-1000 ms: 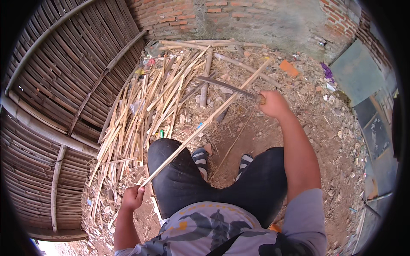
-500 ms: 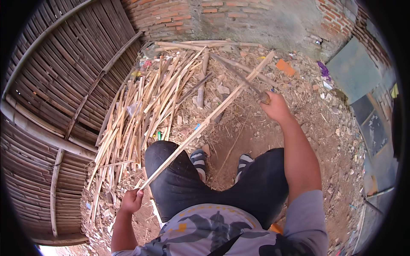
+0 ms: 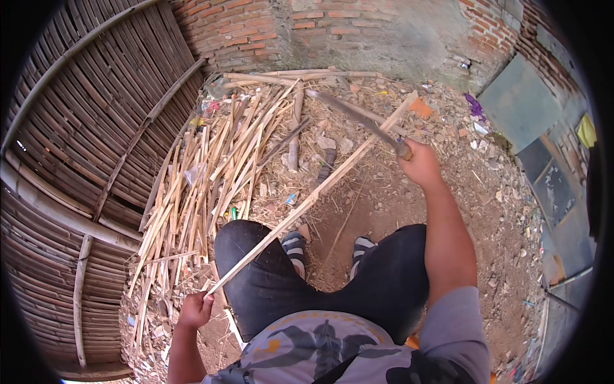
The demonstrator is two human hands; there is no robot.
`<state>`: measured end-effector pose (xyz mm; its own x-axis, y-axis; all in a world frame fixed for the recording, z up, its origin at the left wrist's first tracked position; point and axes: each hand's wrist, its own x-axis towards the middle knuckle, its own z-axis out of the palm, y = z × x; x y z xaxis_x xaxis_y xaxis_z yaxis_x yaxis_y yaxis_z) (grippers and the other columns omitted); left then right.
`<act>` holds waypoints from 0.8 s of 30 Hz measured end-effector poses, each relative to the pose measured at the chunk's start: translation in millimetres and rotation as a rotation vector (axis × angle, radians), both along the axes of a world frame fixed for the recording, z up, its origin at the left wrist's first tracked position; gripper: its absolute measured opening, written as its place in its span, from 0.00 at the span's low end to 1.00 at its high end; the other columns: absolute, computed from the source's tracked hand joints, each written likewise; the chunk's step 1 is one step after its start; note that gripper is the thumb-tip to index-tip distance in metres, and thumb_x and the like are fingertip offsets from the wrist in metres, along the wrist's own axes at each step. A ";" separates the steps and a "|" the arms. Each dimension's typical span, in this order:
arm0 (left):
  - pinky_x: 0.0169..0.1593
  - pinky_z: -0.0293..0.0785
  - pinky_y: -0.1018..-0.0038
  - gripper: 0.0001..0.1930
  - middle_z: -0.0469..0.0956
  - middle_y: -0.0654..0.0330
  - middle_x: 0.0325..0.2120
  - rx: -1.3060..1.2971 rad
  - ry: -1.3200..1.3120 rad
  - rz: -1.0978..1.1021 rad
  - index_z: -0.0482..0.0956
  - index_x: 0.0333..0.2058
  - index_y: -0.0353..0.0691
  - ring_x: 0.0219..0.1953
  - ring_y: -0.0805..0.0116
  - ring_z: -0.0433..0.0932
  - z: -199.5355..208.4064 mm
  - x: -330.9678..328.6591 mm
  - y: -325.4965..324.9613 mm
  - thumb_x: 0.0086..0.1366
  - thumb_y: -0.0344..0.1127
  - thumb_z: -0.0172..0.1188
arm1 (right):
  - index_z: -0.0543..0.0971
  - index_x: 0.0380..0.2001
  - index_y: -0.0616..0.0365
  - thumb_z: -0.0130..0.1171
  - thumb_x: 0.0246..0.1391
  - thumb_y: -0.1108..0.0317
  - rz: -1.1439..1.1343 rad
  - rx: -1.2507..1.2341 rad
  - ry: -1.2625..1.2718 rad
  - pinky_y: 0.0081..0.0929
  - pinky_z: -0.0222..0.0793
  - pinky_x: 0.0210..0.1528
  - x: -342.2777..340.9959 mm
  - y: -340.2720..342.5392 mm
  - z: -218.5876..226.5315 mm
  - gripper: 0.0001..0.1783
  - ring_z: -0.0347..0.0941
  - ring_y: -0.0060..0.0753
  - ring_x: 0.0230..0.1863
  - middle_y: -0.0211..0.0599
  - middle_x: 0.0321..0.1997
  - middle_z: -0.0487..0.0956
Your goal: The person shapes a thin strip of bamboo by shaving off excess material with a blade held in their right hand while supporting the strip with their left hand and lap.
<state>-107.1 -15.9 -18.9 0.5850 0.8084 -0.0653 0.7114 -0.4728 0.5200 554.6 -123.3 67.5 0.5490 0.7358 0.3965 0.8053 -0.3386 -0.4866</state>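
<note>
My left hand (image 3: pixel 196 310) is closed round the near end of a long pale bamboo strip (image 3: pixel 300 210). The strip slants up to the right, passing over my left thigh, with its far end above the ground. In my right hand (image 3: pixel 421 161) is the wooden handle of a machete (image 3: pixel 364 116). Its long dark blade points up and to the left and crosses the strip near the far end. Whether the blade touches the strip or only passes over it, I cannot tell.
Many split bamboo strips (image 3: pixel 185 192) lie heaped on the left, beside a slatted bamboo wall (image 3: pixel 121 83). A brick wall (image 3: pixel 345 32) closes off the back. Grey panels (image 3: pixel 524 105) lean at the right. Rubble and scraps litter the dirt around my sandalled feet (image 3: pixel 295 249).
My right hand has moved slightly down and right with the machete. The strip's far end has shifted a little down and right, while my left hand keeps its grip.
</note>
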 end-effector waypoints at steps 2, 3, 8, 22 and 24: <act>0.25 0.69 0.59 0.26 0.73 0.46 0.15 0.018 -0.013 0.005 0.77 0.25 0.34 0.18 0.44 0.74 1.3 1.3 1.6 0.73 0.53 0.54 | 0.83 0.43 0.54 0.64 0.47 0.64 -0.001 -0.053 0.012 0.42 0.75 0.43 3.8 4.7 0.2 0.18 0.81 0.54 0.38 0.51 0.34 0.83; 0.25 0.69 0.60 0.24 0.73 0.47 0.15 0.019 -0.015 0.005 0.78 0.26 0.34 0.18 0.45 0.74 3.1 1.6 0.1 0.72 0.51 0.55 | 0.83 0.43 0.54 0.65 0.46 0.64 -0.060 -0.086 0.097 0.42 0.75 0.43 10.9 3.3 -8.9 0.17 0.81 0.54 0.38 0.51 0.34 0.83; 0.25 0.70 0.58 0.24 0.74 0.46 0.16 0.019 0.000 0.024 0.78 0.26 0.34 0.19 0.43 0.75 11.2 2.2 -1.3 0.72 0.52 0.56 | 0.83 0.42 0.55 0.65 0.45 0.65 -0.209 -0.009 0.224 0.42 0.74 0.42 42.5 -1.5 -48.3 0.18 0.80 0.55 0.37 0.51 0.34 0.82; 0.26 0.70 0.56 0.26 0.73 0.43 0.16 0.094 0.046 0.080 0.77 0.24 0.35 0.21 0.39 0.75 15.2 4.4 -17.0 0.71 0.53 0.56 | 0.83 0.42 0.57 0.68 0.47 0.61 -0.030 -0.201 0.168 0.42 0.74 0.40 -6.3 10.3 -8.8 0.18 0.79 0.54 0.33 0.50 0.30 0.82; 0.27 0.70 0.56 0.28 0.73 0.44 0.16 0.040 0.045 0.086 0.77 0.26 0.33 0.21 0.39 0.75 11.2 6.6 -16.5 0.73 0.56 0.52 | 0.83 0.41 0.57 0.69 0.48 0.59 0.001 -0.230 0.128 0.43 0.74 0.40 -11.7 13.4 -4.8 0.19 0.79 0.54 0.34 0.49 0.30 0.82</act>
<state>-100.5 -32.4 -7.7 0.5102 0.8582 -0.0561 0.7724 -0.4285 0.4687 542.9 -109.9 62.8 0.5830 0.7993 0.1458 0.7425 -0.4513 -0.4950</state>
